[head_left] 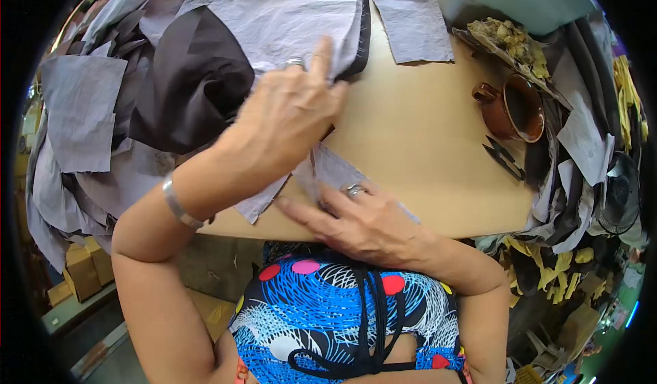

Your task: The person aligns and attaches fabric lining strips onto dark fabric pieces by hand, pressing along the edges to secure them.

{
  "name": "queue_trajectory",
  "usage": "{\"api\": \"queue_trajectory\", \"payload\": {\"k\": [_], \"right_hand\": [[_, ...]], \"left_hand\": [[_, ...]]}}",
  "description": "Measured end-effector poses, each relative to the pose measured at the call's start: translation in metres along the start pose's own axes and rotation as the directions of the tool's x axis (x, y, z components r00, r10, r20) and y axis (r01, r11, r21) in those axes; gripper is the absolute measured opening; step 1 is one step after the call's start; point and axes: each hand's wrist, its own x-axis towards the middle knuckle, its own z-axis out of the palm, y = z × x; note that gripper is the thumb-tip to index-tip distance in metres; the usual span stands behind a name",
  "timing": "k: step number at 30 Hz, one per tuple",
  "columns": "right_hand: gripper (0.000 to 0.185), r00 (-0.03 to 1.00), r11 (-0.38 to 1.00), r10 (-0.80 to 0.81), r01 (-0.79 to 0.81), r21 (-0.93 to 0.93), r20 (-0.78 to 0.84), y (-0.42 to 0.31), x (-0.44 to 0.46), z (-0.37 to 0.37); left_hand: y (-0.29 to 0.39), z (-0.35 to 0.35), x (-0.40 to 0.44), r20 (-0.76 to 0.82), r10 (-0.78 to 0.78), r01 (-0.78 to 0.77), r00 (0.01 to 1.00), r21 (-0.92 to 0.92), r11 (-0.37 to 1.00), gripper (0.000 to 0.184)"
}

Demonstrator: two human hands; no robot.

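My left hand (294,107) reaches over the near edge of a large light grey cloth piece (274,21) with a dark underside. Its index finger is stretched out, the thumb stands apart, and the other fingers are partly hidden. Close to the table's front edge, my right hand (369,223) rests on a smaller grey cloth piece (335,167), thumb and index finger apart. Part of that piece lies under its fingers. Another strip of grey cloth (260,201) lies under my left wrist. A bunched dark cloth (195,76) sits beside my left forearm.
Piled cloth pieces (85,110) cover the table's left side. On the right are a brown mug (499,114), small black thread snips (505,158) and a heap of scraps (510,45). A single grey piece (410,21) lies at the back of the tan table (417,124).
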Motion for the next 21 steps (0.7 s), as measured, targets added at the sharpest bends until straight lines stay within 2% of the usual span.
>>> {"api": "queue_trajectory", "payload": {"k": [2, 3, 4, 6, 7, 9, 10, 12, 13, 16, 17, 20, 21], "right_hand": [[0.057, 0.981, 0.972, 0.110, -0.073, 0.222, -0.159, 0.010, -0.010, -0.002], [0.057, 0.958, 0.938, 0.173, -0.090, 0.335, -0.227, 0.017, -0.015, -0.001], [0.059, 0.932, 0.900, 0.237, -0.104, 0.423, -0.275, 0.024, -0.019, 0.003], [0.063, 0.861, 0.803, 0.372, -0.110, 0.586, -0.347, 0.036, -0.024, 0.012], [0.064, 0.840, 0.654, 0.480, -0.151, 0.741, -0.253, 0.034, -0.021, 0.008], [0.067, 0.785, 0.276, 0.620, -0.207, 0.938, -0.009, 0.028, -0.013, -0.006], [0.069, 0.812, 0.197, 0.581, -0.198, 0.960, 0.048, 0.025, -0.011, -0.005], [0.072, 0.862, 0.045, 0.486, -0.190, 0.981, 0.144, 0.017, -0.002, -0.003], [0.076, 0.848, -0.047, 0.469, -0.255, 0.966, 0.246, 0.012, 0.003, -0.007], [0.078, 0.877, -0.186, 0.425, -0.158, 0.970, 0.225, 0.009, 0.012, 0.006], [0.079, 0.855, -0.251, 0.433, -0.190, 0.949, 0.286, 0.010, 0.010, -0.001], [0.076, 0.860, 0.203, 0.510, -0.121, 0.972, 0.001, 0.031, 0.029, -0.006], [0.075, 0.845, 0.274, 0.530, -0.090, 0.957, -0.072, 0.046, 0.043, -0.013]], "left_hand": [[-0.021, 0.005, -0.010, -0.104, -0.020, 0.018, 0.994, -0.019, 1.000, 0.024], [-0.029, 0.001, -0.014, -0.135, -0.065, 0.049, 0.989, -0.123, 0.991, 0.026], [-0.041, -0.002, -0.021, -0.112, -0.083, 0.046, 0.990, -0.304, 0.952, 0.037], [-0.048, -0.015, -0.032, -0.282, -0.122, -0.019, 0.952, -0.451, 0.892, 0.049], [-0.055, -0.017, -0.040, -0.244, -0.207, 0.043, 0.947, -0.545, 0.837, 0.059], [-0.055, -0.022, -0.050, -0.340, -0.275, -0.032, 0.899, -0.679, 0.734, 0.066], [-0.056, -0.020, -0.055, -0.387, -0.325, -0.066, 0.863, -0.724, 0.687, 0.068], [-0.056, -0.025, -0.057, -0.365, -0.432, -0.057, 0.825, -0.814, 0.579, 0.070], [-0.055, -0.027, -0.056, -0.350, -0.481, -0.060, 0.804, -0.852, 0.519, 0.071], [-0.052, -0.024, -0.048, -0.282, -0.603, -0.185, 0.746, -0.958, 0.219, 0.073], [-0.052, -0.025, -0.042, -0.225, -0.636, -0.163, 0.738, -0.974, 0.155, 0.074], [-0.087, -0.011, -0.004, -0.189, -0.577, -0.100, 0.794, -0.978, 0.182, 0.074], [-0.139, 0.012, 0.017, -0.360, -0.454, -0.092, 0.815, -0.854, 0.512, 0.073]]}}
